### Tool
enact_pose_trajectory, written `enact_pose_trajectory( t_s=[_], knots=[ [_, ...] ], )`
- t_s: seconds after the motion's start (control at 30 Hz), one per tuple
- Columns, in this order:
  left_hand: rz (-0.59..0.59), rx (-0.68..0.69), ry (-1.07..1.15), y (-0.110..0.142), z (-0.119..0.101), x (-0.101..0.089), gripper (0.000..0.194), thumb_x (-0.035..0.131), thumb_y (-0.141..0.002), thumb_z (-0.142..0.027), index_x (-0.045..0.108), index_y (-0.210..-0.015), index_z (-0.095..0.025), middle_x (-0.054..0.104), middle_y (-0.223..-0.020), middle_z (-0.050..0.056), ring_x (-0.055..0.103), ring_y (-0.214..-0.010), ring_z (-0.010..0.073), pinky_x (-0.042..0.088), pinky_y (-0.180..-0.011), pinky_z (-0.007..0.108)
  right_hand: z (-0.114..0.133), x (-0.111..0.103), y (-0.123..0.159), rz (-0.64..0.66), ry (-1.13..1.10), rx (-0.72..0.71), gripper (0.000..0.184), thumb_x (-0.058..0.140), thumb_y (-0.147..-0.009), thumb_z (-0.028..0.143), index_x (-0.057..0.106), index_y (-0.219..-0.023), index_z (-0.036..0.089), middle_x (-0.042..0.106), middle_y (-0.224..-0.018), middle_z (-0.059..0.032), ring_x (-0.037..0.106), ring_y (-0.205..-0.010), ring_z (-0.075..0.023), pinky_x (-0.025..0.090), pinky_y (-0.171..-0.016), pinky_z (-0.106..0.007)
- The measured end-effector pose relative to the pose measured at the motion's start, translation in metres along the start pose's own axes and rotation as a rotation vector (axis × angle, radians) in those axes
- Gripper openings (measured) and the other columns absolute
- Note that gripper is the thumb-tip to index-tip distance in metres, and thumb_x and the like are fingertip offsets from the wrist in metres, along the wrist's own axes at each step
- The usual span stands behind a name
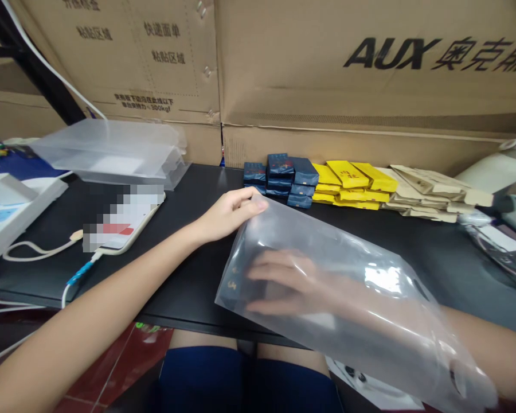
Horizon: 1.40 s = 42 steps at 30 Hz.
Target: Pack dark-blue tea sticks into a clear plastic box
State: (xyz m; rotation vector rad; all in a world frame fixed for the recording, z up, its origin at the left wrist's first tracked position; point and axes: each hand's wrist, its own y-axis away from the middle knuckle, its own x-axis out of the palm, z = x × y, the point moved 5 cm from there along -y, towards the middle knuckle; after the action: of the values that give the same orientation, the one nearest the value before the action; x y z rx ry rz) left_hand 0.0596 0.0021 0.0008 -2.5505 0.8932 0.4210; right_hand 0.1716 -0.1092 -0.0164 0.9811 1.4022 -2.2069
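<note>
My left hand [230, 213] pinches the upper corner of a clear plastic bag [370, 287] that lies slanted over the black table's [189, 269] front edge. My right hand [292, 284] is deep inside the bag, seen through the film. Its fingers are closed on a dark blue packet [236, 287] at the bag's bottom end. At the back of the table stand stacks of dark blue packets [284, 178], yellow packets [352, 183] and beige packets [434, 192].
A phone [124, 223] on a charging cable lies at the left. Behind it sit frosted plastic trays [112, 152]. A white box [8, 212] stands at the far left, a grey machine [503, 178] at the right. Large cardboard cartons [327, 74] wall the back.
</note>
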Motion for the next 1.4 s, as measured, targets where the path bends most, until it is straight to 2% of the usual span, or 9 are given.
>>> enact_pose_trajectory(
  t_s=[0.17,0.33,0.57,0.73,0.83,1.03,1.13,1.23,1.4],
  knots=[
    [-0.015,-0.042,0.004,-0.004,0.007,0.001,0.037,0.046,-0.085,-0.05,0.06,-0.081,-0.016,0.058,-0.077,0.0,0.053,-0.073,0.0149,0.042,-0.069,0.027,0.002,0.007,-0.006,0.123,0.0,-0.063,0.012,0.054,-0.09,0.028,0.061,-0.097,0.023,0.068,-0.074,0.0002,0.063,-0.067,-0.0152,0.053,-0.066,-0.026],
    [-0.069,-0.156,0.02,-0.01,0.022,-0.005,0.039,0.039,-0.088,-0.046,0.063,-0.083,-0.016,0.065,-0.089,0.003,0.057,-0.091,0.0204,0.041,-0.083,0.03,-0.011,0.008,-0.013,0.233,-0.124,0.135,0.016,0.047,-0.092,0.02,0.061,-0.1,0.024,0.067,-0.093,-0.0023,0.065,-0.087,-0.0159,0.054,-0.079,-0.027],
    [-0.003,-0.435,0.092,-0.004,0.028,-0.031,0.046,0.04,-0.083,-0.054,0.062,-0.098,-0.017,0.067,-0.083,0.004,0.057,-0.073,0.0186,0.042,-0.061,0.027,-0.022,-0.012,0.008,0.253,-0.04,0.217,0.022,0.047,-0.092,0.019,0.061,-0.109,0.018,0.058,-0.121,-0.0109,0.055,-0.11,-0.0188,0.05,-0.092,-0.038],
    [0.209,-0.55,0.175,0.002,0.039,-0.042,0.051,0.049,-0.079,-0.06,0.062,-0.099,-0.015,0.068,-0.095,0.008,0.055,-0.067,0.0148,0.037,-0.05,0.023,-0.037,-0.047,0.038,0.154,-0.083,0.411,0.013,0.056,-0.088,0.023,0.067,-0.095,0.02,0.065,-0.115,-0.009,0.062,-0.104,-0.0209,0.051,-0.09,-0.039],
    [0.277,-0.561,0.214,0.003,0.046,-0.042,0.051,0.052,-0.079,-0.058,0.06,-0.107,-0.016,0.068,-0.096,0.008,0.053,-0.064,0.0136,0.034,-0.048,0.022,-0.054,-0.082,0.055,0.076,-0.169,0.624,0.016,0.06,-0.087,0.032,0.071,-0.087,0.02,0.073,-0.09,-0.007,0.069,-0.085,-0.0212,0.055,-0.082,-0.038],
    [0.331,-0.542,0.211,0.003,0.054,-0.037,0.051,0.052,-0.079,-0.059,0.059,-0.105,-0.016,0.067,-0.094,0.009,0.056,-0.071,0.0166,0.042,-0.051,0.024,-0.09,-0.139,0.082,0.424,-0.458,0.914,0.028,0.071,-0.076,0.037,0.07,-0.097,0.017,0.073,-0.089,-0.0114,0.071,-0.083,-0.0224,0.059,-0.075,-0.036],
    [0.33,-0.496,0.155,0.002,0.052,-0.037,0.05,0.055,-0.076,-0.06,0.059,-0.1,-0.016,0.063,-0.105,0.01,0.057,-0.079,0.0176,0.046,-0.054,0.025,-0.114,-0.177,0.062,0.194,-0.217,0.925,0.03,0.073,-0.072,0.044,0.069,-0.082,0.016,0.071,-0.078,-0.0088,0.068,-0.066,-0.0182,0.057,-0.061,-0.031],
    [0.336,-0.456,0.094,0.004,0.047,-0.038,0.054,0.056,-0.075,-0.063,0.061,-0.099,-0.015,0.061,-0.101,0.01,0.057,-0.084,0.0191,0.046,-0.053,0.024,-0.119,-0.193,0.018,0.046,0.03,0.843,0.034,0.069,-0.073,0.049,0.066,-0.084,0.017,0.072,-0.081,-0.008,0.067,-0.072,-0.0193,0.055,-0.066,-0.033],
    [0.365,-0.429,0.081,0.005,0.044,-0.038,0.061,0.054,-0.074,-0.069,0.064,-0.102,-0.015,0.059,-0.089,0.008,0.055,-0.085,0.0196,0.046,-0.055,0.024,-0.112,-0.148,-0.061,0.214,0.371,0.544,0.021,0.056,-0.087,0.033,0.064,-0.09,0.014,0.069,-0.085,-0.0089,0.065,-0.076,-0.0197,0.051,-0.069,-0.032]
  ],
)
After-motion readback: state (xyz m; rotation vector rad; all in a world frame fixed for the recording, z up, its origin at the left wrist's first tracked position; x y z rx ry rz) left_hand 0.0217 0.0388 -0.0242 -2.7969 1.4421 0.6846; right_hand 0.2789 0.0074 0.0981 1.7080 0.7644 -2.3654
